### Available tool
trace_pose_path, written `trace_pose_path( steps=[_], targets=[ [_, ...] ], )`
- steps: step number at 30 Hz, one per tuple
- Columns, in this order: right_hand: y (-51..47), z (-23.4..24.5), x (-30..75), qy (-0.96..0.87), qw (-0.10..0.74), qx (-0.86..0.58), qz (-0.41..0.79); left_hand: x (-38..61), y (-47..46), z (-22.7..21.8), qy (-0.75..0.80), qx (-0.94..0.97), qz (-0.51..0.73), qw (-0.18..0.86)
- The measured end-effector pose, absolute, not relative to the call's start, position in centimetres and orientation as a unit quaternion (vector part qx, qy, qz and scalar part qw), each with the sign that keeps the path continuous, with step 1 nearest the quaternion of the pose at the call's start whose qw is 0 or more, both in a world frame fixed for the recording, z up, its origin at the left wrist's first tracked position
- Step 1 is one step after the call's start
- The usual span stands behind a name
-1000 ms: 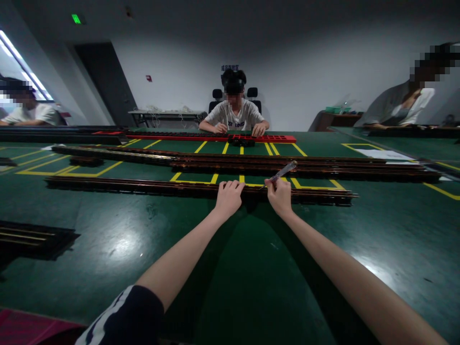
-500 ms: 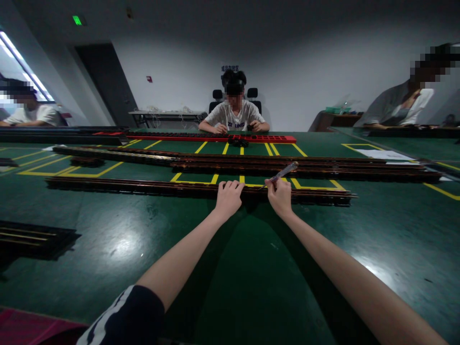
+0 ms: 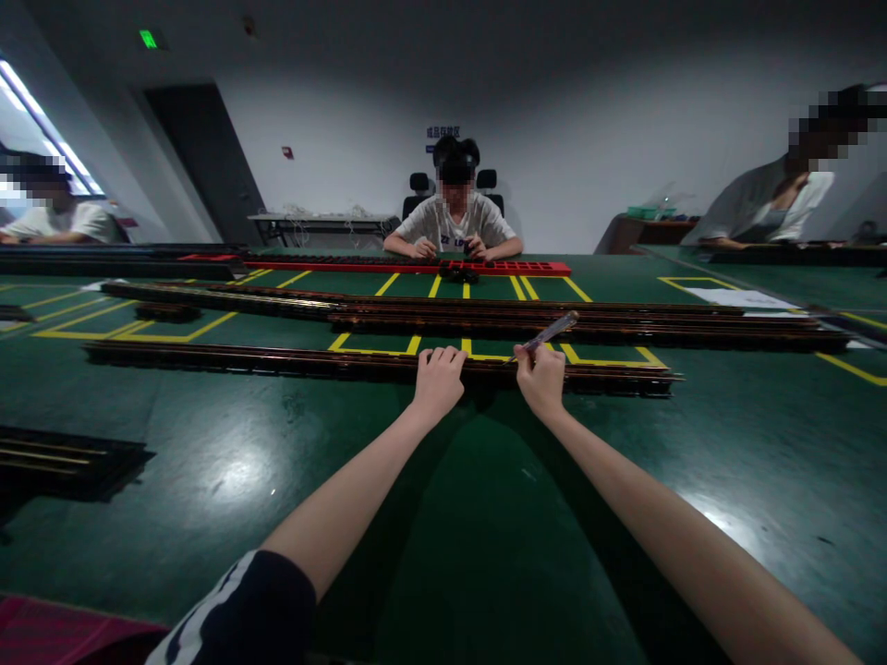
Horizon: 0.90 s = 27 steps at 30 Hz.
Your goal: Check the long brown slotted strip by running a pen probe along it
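Note:
A long dark strip with thin coppery lines lies crosswise on the green table in front of me. My left hand rests over it near the middle, fingers curled over the strip's far edge. Just to the right, my right hand is closed around a slim screwdriver with a see-through handle. Its handle slants up to the right, while the thin tip points down left at the strip. Whether the tip touches the strip I cannot tell.
Beyond lie more dark strips and a red slotted strip. Another dark bundle sits at the left. Yellow tape lines mark the green table. A co-worker sits opposite; others are at both sides.
The strip and my left hand have shifted slightly left. My right hand, with the screwdriver, has moved a touch right. One hand of the co-worker opposite has moved inward.

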State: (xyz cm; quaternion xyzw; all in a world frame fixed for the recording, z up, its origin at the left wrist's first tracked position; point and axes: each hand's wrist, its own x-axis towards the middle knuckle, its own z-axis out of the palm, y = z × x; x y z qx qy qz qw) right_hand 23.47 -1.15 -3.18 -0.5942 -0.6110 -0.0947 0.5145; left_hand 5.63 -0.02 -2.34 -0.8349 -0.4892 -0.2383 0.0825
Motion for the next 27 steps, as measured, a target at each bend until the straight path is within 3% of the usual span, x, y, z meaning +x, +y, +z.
trace_pose_path(
  steps=[27],
  targets=[
    [-1.04, -3.06, 23.41, -0.615, 0.52, -0.589, -0.07, 5.82, 0.02, -2.21, -0.479, -0.849, -0.207, 0.084]
  ],
)
